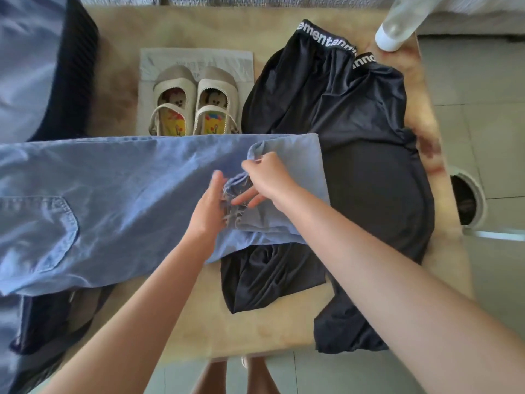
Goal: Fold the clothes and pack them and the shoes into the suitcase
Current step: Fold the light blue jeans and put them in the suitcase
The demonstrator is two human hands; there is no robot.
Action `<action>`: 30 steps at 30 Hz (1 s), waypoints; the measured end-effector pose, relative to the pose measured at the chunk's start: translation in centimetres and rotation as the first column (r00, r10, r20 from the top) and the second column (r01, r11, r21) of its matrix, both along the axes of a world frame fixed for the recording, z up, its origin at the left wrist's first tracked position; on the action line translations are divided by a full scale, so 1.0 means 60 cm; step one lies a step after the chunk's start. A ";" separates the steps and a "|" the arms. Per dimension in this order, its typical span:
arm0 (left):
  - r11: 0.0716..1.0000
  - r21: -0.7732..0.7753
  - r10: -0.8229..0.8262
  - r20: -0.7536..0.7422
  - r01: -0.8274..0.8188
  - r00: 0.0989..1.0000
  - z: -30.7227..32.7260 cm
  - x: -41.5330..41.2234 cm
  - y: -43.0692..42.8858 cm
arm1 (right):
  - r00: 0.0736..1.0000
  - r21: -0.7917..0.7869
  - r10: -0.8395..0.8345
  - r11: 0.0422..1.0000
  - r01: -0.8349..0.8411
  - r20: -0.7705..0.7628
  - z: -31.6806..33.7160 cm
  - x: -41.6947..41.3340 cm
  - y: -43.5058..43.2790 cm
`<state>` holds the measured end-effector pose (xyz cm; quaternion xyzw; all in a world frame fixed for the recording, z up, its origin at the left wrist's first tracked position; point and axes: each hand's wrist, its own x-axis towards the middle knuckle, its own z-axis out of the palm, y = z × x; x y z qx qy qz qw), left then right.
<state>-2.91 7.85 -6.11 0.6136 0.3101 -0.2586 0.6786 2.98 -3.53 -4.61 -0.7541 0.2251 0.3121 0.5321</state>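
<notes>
Light blue jeans (119, 194) lie across the table from the left edge to the middle, their leg ends lying over a black garment (355, 143) with a lettered white-on-black waistband. My right hand (267, 177) pinches a fold of the denim near the frayed hem. My left hand (208, 206) lies on the jeans just left of it, fingers straight, touching the bunched hem. A pair of beige strap shoes (196, 100) with cartoon insoles stands behind the jeans. An open dark suitcase (71, 66) lies at the far left, partly under the jeans.
The shoes stand on a white paper sheet (227, 64) on the tan table (199, 322). A clear plastic bottle (397, 27) pokes in at the back right. A round bin (466, 200) stands on the tiled floor to the right.
</notes>
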 end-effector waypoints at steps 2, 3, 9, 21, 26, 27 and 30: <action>0.992 0.069 -0.107 0.049 0.104 0.993 -0.010 0.000 0.019 | 1.000 0.045 0.019 0.999 -0.019 -0.004 0.002 0.002 0.013; 0.983 0.108 -0.154 0.057 0.148 0.986 -0.016 0.000 0.023 | 0.999 0.052 0.033 0.998 -0.034 0.016 0.006 0.001 0.010; 0.948 0.290 -0.148 0.044 0.129 0.988 -0.034 0.017 0.004 | 0.954 -0.412 0.192 0.907 -0.082 0.232 -0.022 -0.061 -0.078; 0.843 0.524 -0.260 0.206 0.118 0.943 -0.039 -0.011 0.033 | 0.684 -0.613 0.436 0.790 0.021 0.585 -0.095 -0.203 -0.037; 0.758 0.633 -0.373 0.223 0.157 0.901 -0.039 -0.041 0.050 | 0.796 -0.447 0.247 0.894 0.033 0.552 -0.089 -0.213 -0.039; 0.698 0.705 -0.433 0.274 0.128 0.859 -0.039 -0.044 0.047 | 0.824 -0.414 0.131 0.900 0.135 0.552 -0.084 -0.209 -0.048; 0.492 0.868 -0.678 0.337 0.063 0.653 -0.040 -0.046 0.042 | 0.838 -0.395 -0.176 0.819 0.416 0.516 -0.076 -0.182 -0.090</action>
